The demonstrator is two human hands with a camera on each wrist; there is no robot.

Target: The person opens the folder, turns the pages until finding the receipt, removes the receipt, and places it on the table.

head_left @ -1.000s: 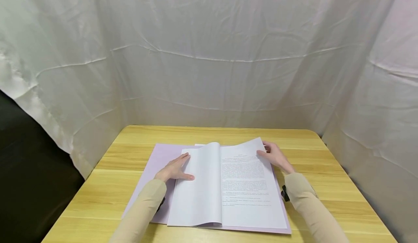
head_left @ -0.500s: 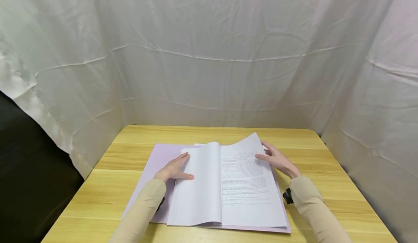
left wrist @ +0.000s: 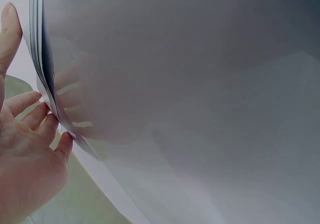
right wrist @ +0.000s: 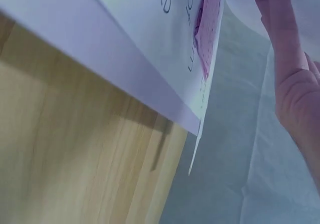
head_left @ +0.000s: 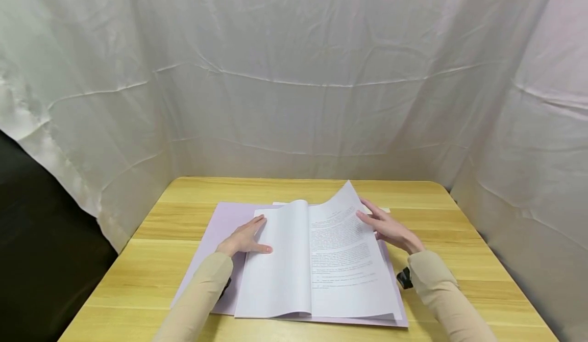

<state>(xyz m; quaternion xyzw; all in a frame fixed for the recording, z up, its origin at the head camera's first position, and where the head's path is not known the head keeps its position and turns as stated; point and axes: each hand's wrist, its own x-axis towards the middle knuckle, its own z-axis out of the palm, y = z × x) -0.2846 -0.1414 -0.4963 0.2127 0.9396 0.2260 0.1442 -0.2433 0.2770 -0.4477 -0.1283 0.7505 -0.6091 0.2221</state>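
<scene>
A stack of white pages (head_left: pixel 282 270) lies open over a lavender folder (head_left: pixel 229 217), its left leaves blank and curling into a raised fold near the middle. My left hand (head_left: pixel 245 237) rests on the left leaves, fingers extended and thumb spread. In the left wrist view, the left fingertips (left wrist: pixel 50 111) touch the layered page edges (left wrist: pixel 39 48). The printed page (head_left: pixel 342 260) on the right has its far corner bent upward. My right hand (head_left: pixel 386 224) holds that page's right edge between thumb and fingers. Beneath it, the right wrist view shows handwriting on a sheet (right wrist: pixel 145 28).
A ragged-edged pink piece (right wrist: pixel 207 28) shows on the handwritten sheet. White paper tips stick out past the folder at the back. Everything lies on a light wooden table (head_left: pixel 464 260), with a pale curtain (head_left: pixel 294 102) behind and at the sides.
The right page's far corner has risen and bent further left, with my right hand shifting slightly left along with it. A lower sheet now shows at the page's right edge. My left hand stays put.
</scene>
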